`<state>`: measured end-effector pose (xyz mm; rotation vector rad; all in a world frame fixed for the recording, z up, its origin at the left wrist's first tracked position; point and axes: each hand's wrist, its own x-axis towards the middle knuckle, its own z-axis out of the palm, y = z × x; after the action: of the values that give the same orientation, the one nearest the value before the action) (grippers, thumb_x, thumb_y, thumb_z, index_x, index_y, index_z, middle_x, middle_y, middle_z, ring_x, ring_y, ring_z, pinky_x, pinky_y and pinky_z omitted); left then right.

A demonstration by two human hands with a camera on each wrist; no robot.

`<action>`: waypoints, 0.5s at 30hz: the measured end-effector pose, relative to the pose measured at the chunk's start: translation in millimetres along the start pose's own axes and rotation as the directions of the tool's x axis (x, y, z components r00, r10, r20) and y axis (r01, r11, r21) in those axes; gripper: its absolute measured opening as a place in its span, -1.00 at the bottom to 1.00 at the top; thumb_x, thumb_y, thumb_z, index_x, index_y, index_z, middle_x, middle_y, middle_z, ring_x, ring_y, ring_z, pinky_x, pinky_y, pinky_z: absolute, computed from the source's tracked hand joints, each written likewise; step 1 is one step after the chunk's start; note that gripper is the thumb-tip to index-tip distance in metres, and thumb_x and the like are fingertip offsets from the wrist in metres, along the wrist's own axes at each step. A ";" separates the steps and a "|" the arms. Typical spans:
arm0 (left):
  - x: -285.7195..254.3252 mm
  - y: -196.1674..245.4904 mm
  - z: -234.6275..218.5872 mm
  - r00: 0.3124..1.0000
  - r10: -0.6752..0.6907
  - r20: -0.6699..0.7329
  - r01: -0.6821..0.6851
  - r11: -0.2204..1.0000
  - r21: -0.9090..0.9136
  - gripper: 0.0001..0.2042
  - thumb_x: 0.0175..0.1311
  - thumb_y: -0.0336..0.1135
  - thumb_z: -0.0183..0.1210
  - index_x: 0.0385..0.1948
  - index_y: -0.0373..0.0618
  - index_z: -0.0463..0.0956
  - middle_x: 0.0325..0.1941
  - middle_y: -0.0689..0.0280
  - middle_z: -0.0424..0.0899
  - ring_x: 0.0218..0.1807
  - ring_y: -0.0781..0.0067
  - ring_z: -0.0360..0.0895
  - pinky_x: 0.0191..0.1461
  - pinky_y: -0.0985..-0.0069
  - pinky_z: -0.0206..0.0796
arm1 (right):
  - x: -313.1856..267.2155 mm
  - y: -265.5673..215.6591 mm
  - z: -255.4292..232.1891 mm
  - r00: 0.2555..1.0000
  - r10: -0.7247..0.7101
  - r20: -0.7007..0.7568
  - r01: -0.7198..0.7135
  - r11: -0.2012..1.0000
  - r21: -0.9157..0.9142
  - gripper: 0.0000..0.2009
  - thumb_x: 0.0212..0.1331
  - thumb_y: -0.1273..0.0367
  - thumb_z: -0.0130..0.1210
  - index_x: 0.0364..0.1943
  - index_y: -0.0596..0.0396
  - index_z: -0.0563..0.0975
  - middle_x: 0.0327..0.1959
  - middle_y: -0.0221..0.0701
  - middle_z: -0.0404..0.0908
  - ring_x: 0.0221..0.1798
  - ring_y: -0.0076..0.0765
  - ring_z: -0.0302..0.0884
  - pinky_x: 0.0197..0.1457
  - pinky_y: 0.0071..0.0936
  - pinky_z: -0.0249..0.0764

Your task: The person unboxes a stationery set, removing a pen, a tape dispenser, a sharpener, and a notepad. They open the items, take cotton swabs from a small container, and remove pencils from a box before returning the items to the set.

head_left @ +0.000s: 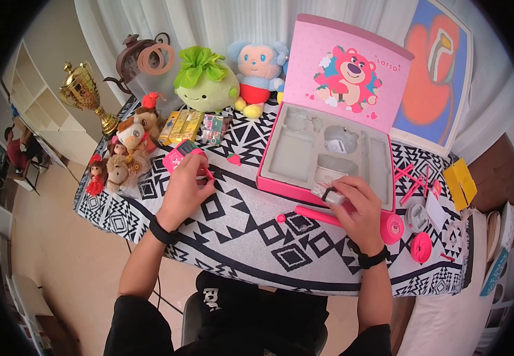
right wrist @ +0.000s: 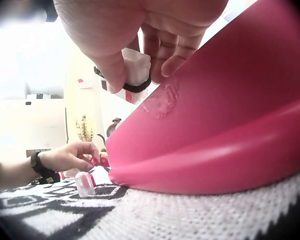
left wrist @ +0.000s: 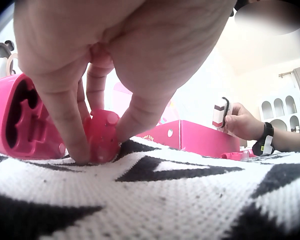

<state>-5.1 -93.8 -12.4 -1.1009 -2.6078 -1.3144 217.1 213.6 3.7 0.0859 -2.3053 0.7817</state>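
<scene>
My left hand (head_left: 187,188) rests low over the patterned cloth, its thumb and fingers pinching a small translucent red-pink piece (left wrist: 103,136). Right beside it lies a pink case (head_left: 176,155), whose hollow, moulded end (left wrist: 32,117) faces the fingers in the left wrist view. Above the front edge of the pink gift box (head_left: 269,183), my right hand (head_left: 361,207) holds a small whitish block (head_left: 330,195) with a black band round it. In the right wrist view thumb and fingers grip this block (right wrist: 136,67) in the air.
Soft toys and dolls (head_left: 131,133) stand at the back left, near a gold trophy (head_left: 81,89). A pink stick (head_left: 316,215) and a small clear cup (right wrist: 85,183) lie in front of the box. Pink pens (head_left: 412,188) and a round pink item (head_left: 421,247) are at the right.
</scene>
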 end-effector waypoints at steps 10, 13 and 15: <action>-1.5 -1.4 -1.3 1.000 0.006 -0.020 -0.005 0.998 0.065 -0.67 0.05 -0.58 0.35 -0.18 -0.32 0.42 -0.13 0.12 0.56 -0.17 0.19 0.67 -0.06 0.38 0.67 | -1.1 2.2 0.6 1.000 0.004 0.008 -0.004 1.000 -0.013 -0.61 -0.08 0.59 0.30 -0.04 0.23 0.65 -0.05 -0.21 0.67 -0.04 -0.04 0.68 0.04 -0.28 0.62; -2.9 4.1 -3.2 0.999 0.023 -0.049 -0.016 0.990 0.142 -0.72 0.04 -0.56 0.35 -0.30 -0.32 0.39 -0.23 0.10 0.56 -0.27 0.15 0.62 -0.17 0.33 0.59 | -1.4 2.6 -0.3 1.000 0.013 0.007 -0.013 1.000 -0.008 -0.60 -0.08 0.59 0.30 -0.04 0.23 0.65 -0.05 -0.21 0.67 -0.04 -0.04 0.68 0.05 -0.28 0.62; -3.1 4.4 -3.6 0.999 0.033 -0.035 -0.027 0.989 0.147 -0.74 0.05 -0.56 0.35 -0.34 -0.32 0.39 -0.28 0.09 0.55 -0.30 0.14 0.60 -0.20 0.33 0.55 | -2.0 3.2 -0.6 1.000 0.014 0.006 -0.014 1.000 -0.009 -0.60 -0.08 0.59 0.30 -0.03 0.23 0.65 -0.05 -0.21 0.67 -0.04 -0.03 0.68 0.04 -0.27 0.62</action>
<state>-1.1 -96.5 -8.0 -1.0774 -2.6016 -1.1054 218.2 216.2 1.1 0.0683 -2.3173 0.7786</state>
